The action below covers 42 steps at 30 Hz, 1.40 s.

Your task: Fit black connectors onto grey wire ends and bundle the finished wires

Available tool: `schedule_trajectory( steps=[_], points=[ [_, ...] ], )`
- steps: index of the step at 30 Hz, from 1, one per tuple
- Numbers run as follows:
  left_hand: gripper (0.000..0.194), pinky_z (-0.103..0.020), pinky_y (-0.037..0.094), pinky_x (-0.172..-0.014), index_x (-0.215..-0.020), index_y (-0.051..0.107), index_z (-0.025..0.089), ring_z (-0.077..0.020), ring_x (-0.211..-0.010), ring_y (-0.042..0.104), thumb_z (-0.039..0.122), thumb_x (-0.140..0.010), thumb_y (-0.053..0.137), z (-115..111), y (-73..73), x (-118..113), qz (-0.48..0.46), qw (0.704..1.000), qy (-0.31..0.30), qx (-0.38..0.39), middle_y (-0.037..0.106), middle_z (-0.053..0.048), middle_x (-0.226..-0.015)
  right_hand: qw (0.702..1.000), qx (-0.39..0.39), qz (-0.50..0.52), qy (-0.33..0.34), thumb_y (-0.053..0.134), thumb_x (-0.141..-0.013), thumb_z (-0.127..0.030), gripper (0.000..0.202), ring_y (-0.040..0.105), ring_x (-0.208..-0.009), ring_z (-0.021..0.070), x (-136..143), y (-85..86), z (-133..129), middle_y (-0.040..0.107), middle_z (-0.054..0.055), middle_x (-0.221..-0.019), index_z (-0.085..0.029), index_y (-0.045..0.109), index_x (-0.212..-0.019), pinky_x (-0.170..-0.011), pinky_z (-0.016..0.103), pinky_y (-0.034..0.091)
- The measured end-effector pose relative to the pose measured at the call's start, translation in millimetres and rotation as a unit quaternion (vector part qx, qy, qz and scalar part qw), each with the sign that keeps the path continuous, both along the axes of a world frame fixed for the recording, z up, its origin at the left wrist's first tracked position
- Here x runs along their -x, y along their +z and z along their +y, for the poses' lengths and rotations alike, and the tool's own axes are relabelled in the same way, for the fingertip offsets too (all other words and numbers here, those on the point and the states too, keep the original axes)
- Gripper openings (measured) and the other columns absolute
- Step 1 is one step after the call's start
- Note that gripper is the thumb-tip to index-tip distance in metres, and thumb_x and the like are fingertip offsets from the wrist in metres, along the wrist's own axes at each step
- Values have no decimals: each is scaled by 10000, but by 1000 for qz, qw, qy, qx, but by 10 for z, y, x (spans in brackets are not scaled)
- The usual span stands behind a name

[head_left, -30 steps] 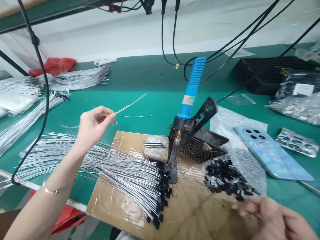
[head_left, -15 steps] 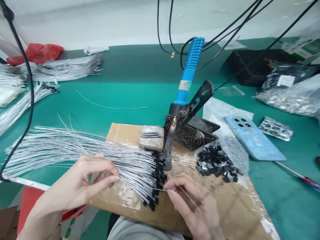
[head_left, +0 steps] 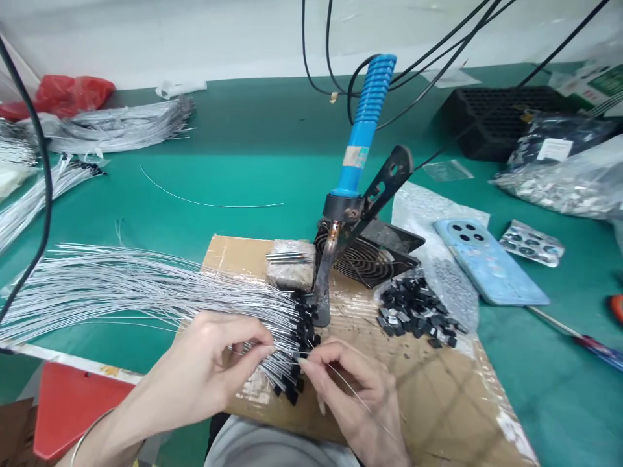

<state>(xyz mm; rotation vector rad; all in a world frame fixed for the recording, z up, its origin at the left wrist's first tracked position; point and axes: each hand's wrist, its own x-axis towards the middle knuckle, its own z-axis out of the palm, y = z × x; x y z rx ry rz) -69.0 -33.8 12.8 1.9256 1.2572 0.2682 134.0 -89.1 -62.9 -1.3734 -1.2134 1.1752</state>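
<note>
My left hand pinches a thin silver wire at the near edge of a fanned bundle of silver wires whose ends carry small black parts. My right hand pinches a small black part at its fingertips, with a thin wire trailing back across the hand. The two sets of fingertips almost meet over the cardboard sheet. Just behind them a blue-handled soldering iron leans in its metal stand.
A pile of loose black parts lies on plastic right of the iron, beside a black fan grille and a blue phone. More wire bundles lie far left. A black tray, bags and a screwdriver sit to the right.
My left hand came down from holding a wire up in the air to the bundle's edge. My right hand moved in from the lower right to meet it. The view tilted down.
</note>
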Motion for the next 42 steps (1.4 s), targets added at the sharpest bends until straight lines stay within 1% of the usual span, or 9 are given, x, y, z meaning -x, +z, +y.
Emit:
schedule_trajectory(
  steps=[5,10,13,18,21,28,31,35,42],
  points=[
    [244,-245,272,-500,-821,682,216,-82,-536,416,297,-1001,537,36,44,-38,11,1000,-9,24,562,56,-629,997,51,64,-14,728,-883,-411,323,458,-456,84,-45,12,22,537,-52,-570,-210,648,-643,-473,236,341],
    [214,-267,278,-502,-841,673,233,-108,-550,424,264,-986,519,52,81,-22,30,997,-44,60,570,47,-645,999,-37,16,3,705,-912,-338,294,475,-500,96,-88,31,43,550,-36,-602,-210,644,-654,-492,240,350],
    [158,-278,336,-545,-930,654,252,-122,-557,476,285,-997,515,-2,86,-81,62,997,-55,5,600,49,-680,996,-87,-29,-17,676,-936,-292,277,476,-504,100,-81,43,37,546,-36,-598,-215,638,-673,-501,243,364],
    [201,-350,435,-809,-1055,620,233,-211,-896,638,214,-1032,421,-122,-38,-340,63,992,-68,-81,713,-42,-997,990,-104,-76,-58,641,-964,-271,279,498,-515,103,-55,50,10,550,-36,-602,-221,631,-690,-510,232,386],
    [256,-370,422,-865,-1009,621,233,-190,-812,599,203,-1043,369,-105,-131,-406,33,998,-52,-31,686,-15,-872,991,-88,-85,-45,641,-967,-287,279,512,-526,107,-96,39,-10,554,-34,-606,-221,643,-696,-516,226,400],
    [233,-279,254,-533,-801,644,217,-123,-584,353,326,-974,534,54,-194,-282,-11,989,-3,149,469,52,-625,992,-76,-37,97,592,-990,-225,176,578,-544,96,-291,4,-34,638,-15,-715,-223,718,-868,-497,191,440],
    [240,-279,224,-510,-804,654,208,-115,-555,311,355,-964,552,47,-216,-287,-26,986,16,164,416,61,-596,991,-81,-51,91,624,-970,-207,154,578,-540,94,-314,5,-12,639,-22,-677,-224,726,-857,-508,183,454],
    [202,-261,292,-545,-831,689,206,-122,-613,420,327,-944,574,14,-260,-341,-64,985,44,154,575,26,-682,993,-68,-47,83,636,-960,-232,148,570,-511,93,-294,3,0,641,-21,-656,-225,744,-860,-475,182,450],
    [181,-244,345,-557,-781,684,181,-115,-596,477,300,-901,621,3,-268,-362,-119,972,94,182,628,12,-663,994,86,73,-2,699,-915,-363,208,585,-463,89,-249,44,-72,644,-15,-633,-218,777,-789,-465,188,472]
  ],
)
